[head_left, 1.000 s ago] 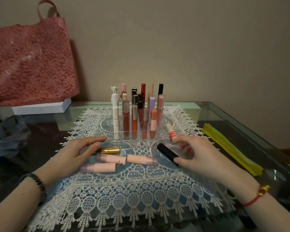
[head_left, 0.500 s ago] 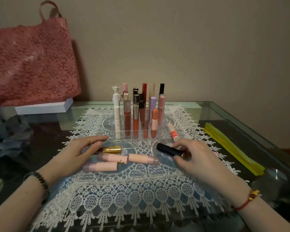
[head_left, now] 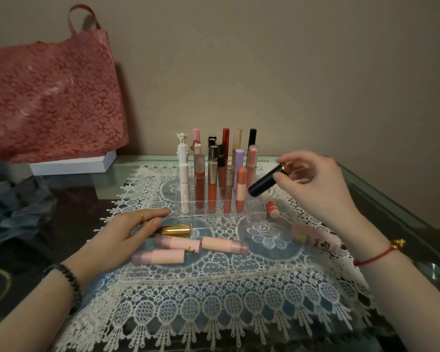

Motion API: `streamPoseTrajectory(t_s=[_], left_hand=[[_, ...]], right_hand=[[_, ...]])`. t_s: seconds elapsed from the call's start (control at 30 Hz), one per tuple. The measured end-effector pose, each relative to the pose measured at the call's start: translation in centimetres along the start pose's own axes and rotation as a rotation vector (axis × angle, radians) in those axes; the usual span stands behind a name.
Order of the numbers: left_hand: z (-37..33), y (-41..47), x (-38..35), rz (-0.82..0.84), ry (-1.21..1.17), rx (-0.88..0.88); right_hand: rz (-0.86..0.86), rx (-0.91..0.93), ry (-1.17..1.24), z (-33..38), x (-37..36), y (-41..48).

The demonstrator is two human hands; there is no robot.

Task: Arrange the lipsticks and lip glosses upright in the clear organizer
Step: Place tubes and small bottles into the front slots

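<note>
The right hand (head_left: pixel 313 184) is raised above the right end of the clear organizer (head_left: pixel 221 214), pinching a black lipstick (head_left: pixel 264 182) between thumb and fingertips; the fingers close around its upper, gold-trimmed end, so most of the dark tube sticks out down and to the left of the grip, tilted, its lower end hanging just over the organizer's right compartments without touching them as far as can be seen. The left hand (head_left: pixel 127 235) lies flat and relaxed on the lace doily (head_left: pixel 214 301), fingers extended and holding nothing, with the fingertips touching or nearly touching a gold lipstick (head_left: pixel 175 230) that lies on its side just in front of the organizer. Three pink tubes (head_left: pixel 178 242) lie on the doily nearby, two end to end and one just in front of them. A red-and-white banded tube (head_left: pixel 271 207) lies beside the organizer's right wall, and a pink printed tube (head_left: pixel 315 238) lies beneath the right wrist. Inside the organizer, many lipsticks and glosses stand upright in the rear and middle rows, while the front row looks empty. A red patterned bag (head_left: pixel 51 97) stands against the wall at the left
</note>
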State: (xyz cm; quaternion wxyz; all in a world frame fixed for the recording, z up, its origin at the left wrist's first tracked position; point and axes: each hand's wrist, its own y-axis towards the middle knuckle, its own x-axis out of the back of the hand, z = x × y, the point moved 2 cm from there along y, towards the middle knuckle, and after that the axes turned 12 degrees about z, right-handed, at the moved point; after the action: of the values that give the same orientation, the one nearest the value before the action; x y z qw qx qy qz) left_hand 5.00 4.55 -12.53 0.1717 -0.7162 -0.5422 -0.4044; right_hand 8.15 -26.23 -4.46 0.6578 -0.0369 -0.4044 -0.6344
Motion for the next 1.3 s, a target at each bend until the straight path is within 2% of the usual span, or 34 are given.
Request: streamPoseTrajectory(t_s=[0.17, 0.8, 0.87, 1.0, 1.1, 1.2, 1.3], left_hand=[[0.1, 0.1, 0.1, 0.009, 0.024, -0.006], [0.2, 0.3, 0.1, 0.033, 0.026, 0.020], [0.2, 0.3, 0.1, 0.030, 0.030, 0.016], [0.3, 0.2, 0.1, 0.031, 0.030, 0.012], [0.0, 0.1, 0.4, -0.017, 0.044, 0.005], [-1.3, -0.2, 1.1, -0.207, -0.002, -0.031], [-4.1, -0.3, 1.8, -0.374, -0.075, -0.098]], right_hand=[[-0.116, -0.019, 0.022, -0.8, -0.4, 2.6], [-0.142, -0.043, 0.150, -3.4, -4.1, 2.6], [-0.215, -0.081, 0.300, -3.7, -3.4, 2.6], [-0.293, -0.259, 0.859, -4.3, -2.0, 2.2], [-0.223, -0.289, 1.265, -4.0, -2.0, 1.9], [-0.146, -0.277, 1.566, -3.4, -2.3, 1.5], [-0.006, -0.258, 1.740, -2.8, -3.0, 1.0]])
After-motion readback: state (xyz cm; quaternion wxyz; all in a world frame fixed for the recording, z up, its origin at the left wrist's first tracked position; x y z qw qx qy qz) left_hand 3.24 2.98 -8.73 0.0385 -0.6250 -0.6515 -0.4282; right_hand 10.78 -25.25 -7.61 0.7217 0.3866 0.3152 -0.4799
